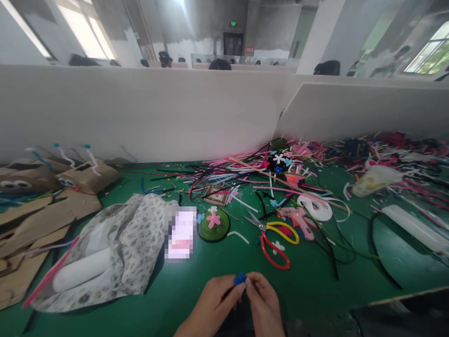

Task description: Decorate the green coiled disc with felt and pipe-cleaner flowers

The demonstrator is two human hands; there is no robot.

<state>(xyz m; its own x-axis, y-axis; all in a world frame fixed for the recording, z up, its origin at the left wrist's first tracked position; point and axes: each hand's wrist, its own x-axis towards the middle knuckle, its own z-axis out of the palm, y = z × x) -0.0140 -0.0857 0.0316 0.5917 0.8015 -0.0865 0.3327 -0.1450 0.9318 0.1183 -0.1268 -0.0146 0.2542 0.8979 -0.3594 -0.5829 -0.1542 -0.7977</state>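
Close to the table's front edge, my left hand [218, 299] and my right hand [263, 297] meet around a small blue flower [240, 279], apparently made of fuzzy pipe cleaner. Both hands pinch it between thumb and fingers; the underside of the flower is hidden. Beyond them lies a green coiled disc [220, 229] with a pink flower [213, 218] on top and smaller white and blue flowers at its edge. To the right rest open scissors [261, 226] with one yellow and one red handle, beside a white flower [278, 247].
A pink glue gun [298, 220], a white ring-shaped spool [315, 207] and a plastic cup [377, 180] lie to the right. Loose pipe cleaners [224, 168] heap along the white partition [140, 112]. At left are a patterned bag [140, 248], a blurred bright screen [182, 231] and cardboard pieces [66, 208].
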